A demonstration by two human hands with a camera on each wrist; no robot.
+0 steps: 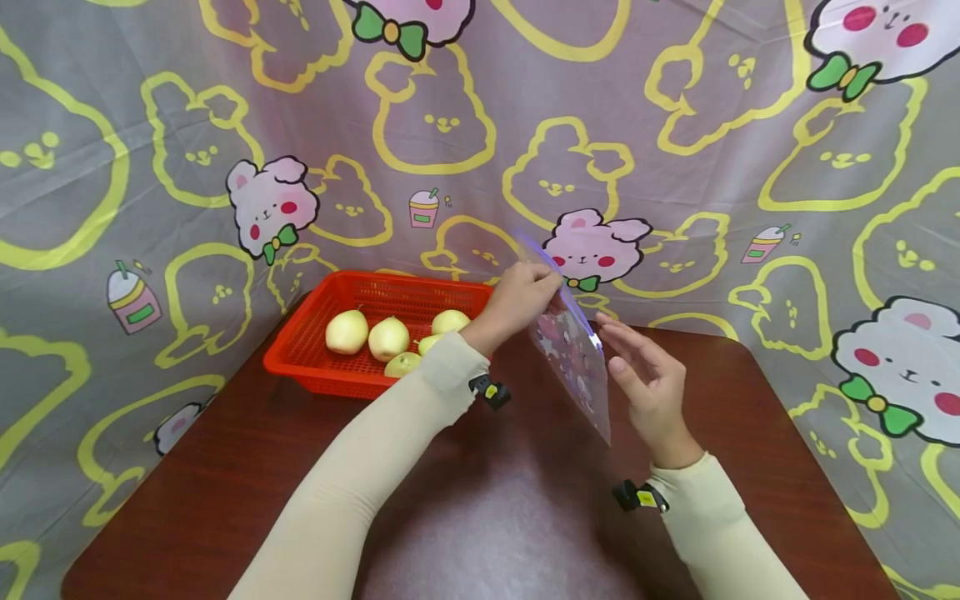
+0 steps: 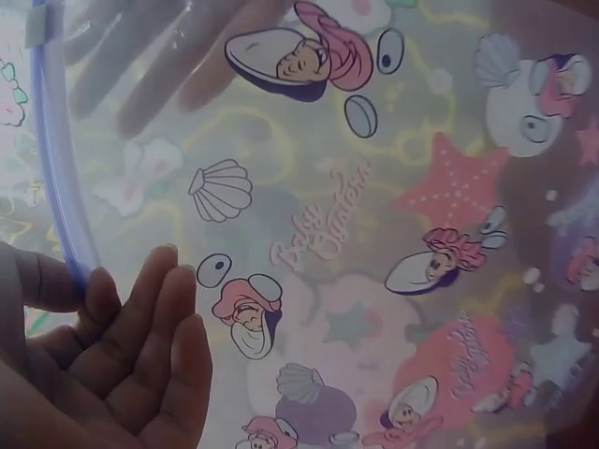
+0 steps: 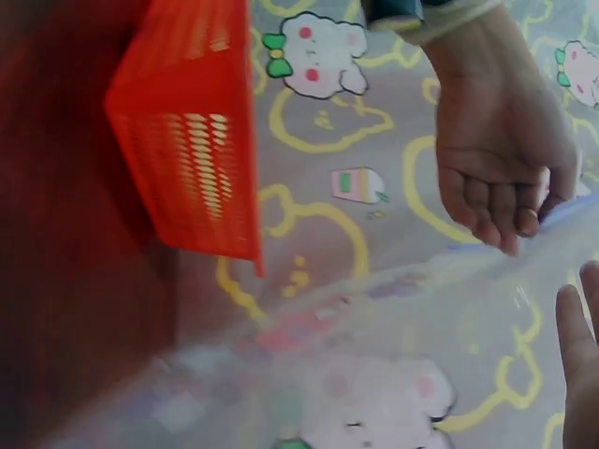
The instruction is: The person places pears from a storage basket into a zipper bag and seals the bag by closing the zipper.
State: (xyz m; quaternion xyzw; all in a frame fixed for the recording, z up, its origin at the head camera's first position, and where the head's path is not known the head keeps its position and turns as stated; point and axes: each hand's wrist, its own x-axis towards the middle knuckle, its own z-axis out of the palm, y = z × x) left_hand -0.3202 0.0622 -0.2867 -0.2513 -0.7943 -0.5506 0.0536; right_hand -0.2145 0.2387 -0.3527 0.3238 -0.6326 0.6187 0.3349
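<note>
A clear zip bag [image 1: 576,367] with a purple zip strip hangs upright above the table, printed with pink starfish, shells and oysters. My left hand [image 1: 520,302] pinches it at the zip strip, thumb and forefinger on the edge, as the left wrist view shows the hand [image 2: 122,346] up close. At the strip's near end sits a small white slider [image 1: 596,341]. Beside that slider is my right hand [image 1: 654,387], its fingers loosely extended and holding nothing. Through the film in the left wrist view, the right hand's fingers [image 2: 154,84] show behind the bag.
A red plastic basket [image 1: 330,386] with perforated walls stands at the back left of the brown table [image 1: 202,483]. Several round, pale yellow-green fruits [image 1: 388,339] lie in it. Cartoon-printed cloth [image 1: 442,92] encloses the table at the back and sides.
</note>
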